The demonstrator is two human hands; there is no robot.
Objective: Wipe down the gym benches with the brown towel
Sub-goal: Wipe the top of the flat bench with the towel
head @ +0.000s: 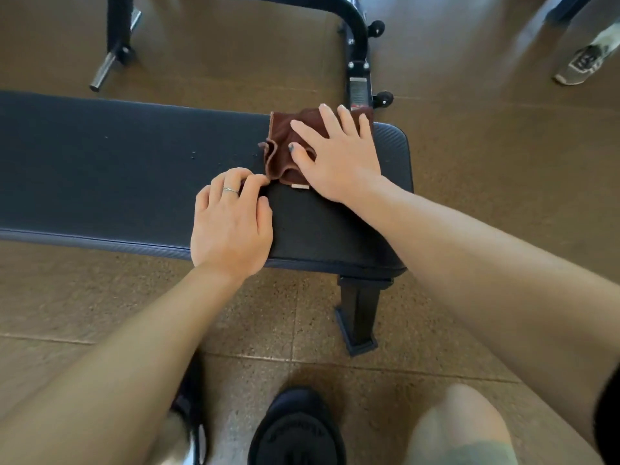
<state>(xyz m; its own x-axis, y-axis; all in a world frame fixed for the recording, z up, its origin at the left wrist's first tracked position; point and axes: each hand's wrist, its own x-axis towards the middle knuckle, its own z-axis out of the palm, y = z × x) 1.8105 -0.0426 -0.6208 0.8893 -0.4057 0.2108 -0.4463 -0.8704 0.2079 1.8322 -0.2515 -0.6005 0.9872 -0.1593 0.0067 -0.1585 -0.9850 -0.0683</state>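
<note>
Head view: two hands on a brown towel (285, 147) at the right end of a padded bench (134, 169).
The right hand (335, 156) lies flat, fingers spread, pressing the crumpled cloth; the left hand (231, 216), fingers curled, pinches its near corner. Smooth dark bench pad over speckled floor tiles (100, 313); a black shoe (297, 427) below, a metal frame (357, 55) behind.

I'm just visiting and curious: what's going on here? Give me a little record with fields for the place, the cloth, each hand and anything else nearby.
place: dark padded gym bench on a speckled brown floor
cloth: brown towel, bunched up near the bench's right end
right hand: lies flat on the towel, fingers spread, pressing it to the pad
left hand: fingers curled, pinching the towel's near corner
nearby: black equipment frame beyond the bench; the person's black shoe below
</note>
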